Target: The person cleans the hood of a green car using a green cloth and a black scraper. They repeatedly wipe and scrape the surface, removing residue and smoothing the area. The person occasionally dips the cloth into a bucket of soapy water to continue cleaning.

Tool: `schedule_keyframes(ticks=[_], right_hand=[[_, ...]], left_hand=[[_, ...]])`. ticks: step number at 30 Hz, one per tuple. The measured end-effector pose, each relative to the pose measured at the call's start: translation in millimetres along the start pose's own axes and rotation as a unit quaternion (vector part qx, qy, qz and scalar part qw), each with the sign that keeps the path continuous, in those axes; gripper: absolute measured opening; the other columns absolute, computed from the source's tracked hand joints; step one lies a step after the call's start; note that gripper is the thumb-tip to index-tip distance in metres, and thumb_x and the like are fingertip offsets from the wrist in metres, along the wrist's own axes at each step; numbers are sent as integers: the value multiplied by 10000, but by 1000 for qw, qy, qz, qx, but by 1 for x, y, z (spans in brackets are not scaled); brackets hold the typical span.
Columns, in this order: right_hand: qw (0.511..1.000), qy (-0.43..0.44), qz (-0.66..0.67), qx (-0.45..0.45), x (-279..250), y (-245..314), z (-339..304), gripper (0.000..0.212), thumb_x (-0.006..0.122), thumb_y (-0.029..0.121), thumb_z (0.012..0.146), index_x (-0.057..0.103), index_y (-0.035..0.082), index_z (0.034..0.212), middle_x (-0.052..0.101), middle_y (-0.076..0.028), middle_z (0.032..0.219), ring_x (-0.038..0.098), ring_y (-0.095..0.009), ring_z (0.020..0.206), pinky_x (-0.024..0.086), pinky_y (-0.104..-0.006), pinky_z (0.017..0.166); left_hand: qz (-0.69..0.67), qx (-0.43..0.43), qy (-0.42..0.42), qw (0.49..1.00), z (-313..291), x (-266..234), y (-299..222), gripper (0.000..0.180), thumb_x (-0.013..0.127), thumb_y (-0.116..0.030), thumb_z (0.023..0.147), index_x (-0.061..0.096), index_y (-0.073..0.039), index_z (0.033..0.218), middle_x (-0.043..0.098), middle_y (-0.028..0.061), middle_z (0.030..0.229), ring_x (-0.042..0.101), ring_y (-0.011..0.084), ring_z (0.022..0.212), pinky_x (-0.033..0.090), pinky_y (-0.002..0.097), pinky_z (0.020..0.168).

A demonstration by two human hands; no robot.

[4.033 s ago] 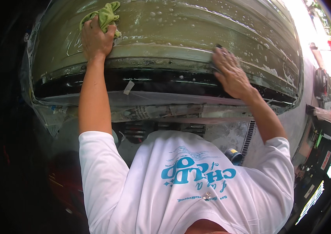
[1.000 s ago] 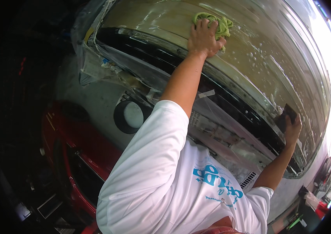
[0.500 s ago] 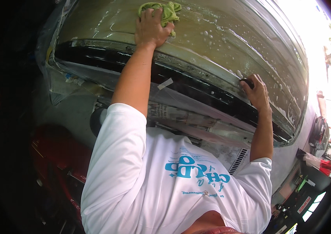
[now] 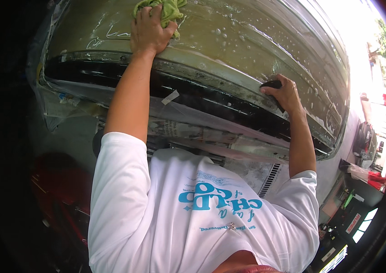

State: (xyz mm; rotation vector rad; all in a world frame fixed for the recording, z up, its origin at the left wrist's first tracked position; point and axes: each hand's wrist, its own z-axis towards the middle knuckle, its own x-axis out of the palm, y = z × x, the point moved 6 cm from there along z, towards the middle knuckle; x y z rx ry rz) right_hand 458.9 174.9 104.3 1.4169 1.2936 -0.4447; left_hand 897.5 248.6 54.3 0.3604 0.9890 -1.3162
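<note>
In front of me stretches a wet, olive-gold vehicle roof [image 4: 211, 38], dotted with suds and streaks of water. At its left part my left hand [image 4: 149, 34] is closed over a bunched lime-green cloth [image 4: 171, 10], which lies against the surface. Further right, my right hand [image 4: 288, 94] grips a thin black pad [image 4: 273, 84] near the roof's close edge. The pad's underside is hidden, and its exact kind cannot be made out. A glossy black strip [image 4: 197, 95] runs along that edge, below both hands.
Clear plastic sheeting [image 4: 40, 86] hangs around the roof's left end, and newspaper [image 4: 170, 127] covers part of the side below. A tape piece [image 4: 171, 97] sticks to the strip. A dark red shape [image 4: 58, 182] stands low left; a floor grate [image 4: 270, 180] lies low right.
The whole view has shifted, so the roof appears further left. My right hand has slid slightly along the roof edge, and more of the black pad shows. Both hands keep their hold.
</note>
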Motion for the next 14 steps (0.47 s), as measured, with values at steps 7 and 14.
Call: schedule_keyframes(ticks=[7,14], right_hand=[[986,2,-75,-147,44,110,42,620,967,403,743,770,36,1202,796,-198,1051,773,-311,1007,580,-426,913],[998,14,21,-56,2,38,25,658,936,484,780,751,91,1275,782,-174,1240,727,-348,1199,535,-461,1091]], left_hand=[[-4,8,9,1000,0,3,-2,703,720,-532,869,603,-153,1450,605,131,1361,581,358,1305,449,536,1103],[-8,-17,61,998,5,1,-1,735,675,-571,882,579,-188,1502,560,136,1443,515,307,1410,394,534,1160]])
